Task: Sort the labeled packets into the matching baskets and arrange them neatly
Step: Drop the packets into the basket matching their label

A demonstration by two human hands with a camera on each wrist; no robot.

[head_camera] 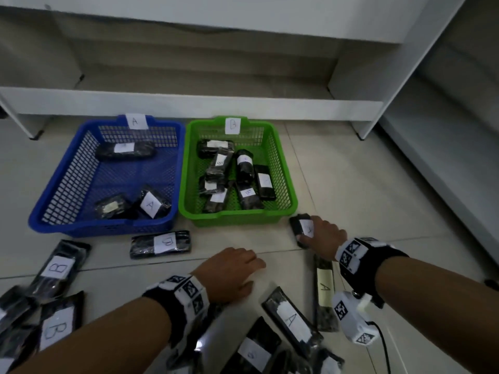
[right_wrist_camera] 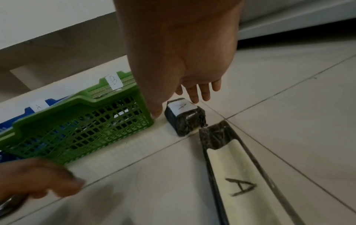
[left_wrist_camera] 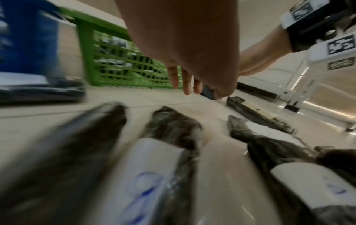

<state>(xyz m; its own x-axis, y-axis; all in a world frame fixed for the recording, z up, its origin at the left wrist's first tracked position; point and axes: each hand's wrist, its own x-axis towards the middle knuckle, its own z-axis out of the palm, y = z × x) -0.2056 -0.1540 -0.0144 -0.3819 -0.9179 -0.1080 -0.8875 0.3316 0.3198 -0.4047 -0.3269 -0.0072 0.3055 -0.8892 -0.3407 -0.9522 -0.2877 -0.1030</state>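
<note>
From the head camera, the right hand [head_camera: 322, 233] reaches forward, palm down, fingers loosely spread over a short black plastic-wrapped packet with a white paper label [head_camera: 302, 228] lying on the floor just right of the green plastic mesh basket marked B [head_camera: 283, 184]. The left hand [head_camera: 232, 273] hovers palm down, fingers together and relaxed, holding nothing, with the blue plastic mesh basket marked A [head_camera: 81, 168] ahead to its left.

The left wrist camera, blurred, shows straight fingers [left_wrist_camera: 185, 82] above scattered packets.

The right wrist camera shows extended fingers [right_wrist_camera: 200, 91] just beyond the packet [right_wrist_camera: 183, 117], thumb beside it; whether they touch it I cannot tell.
</note>
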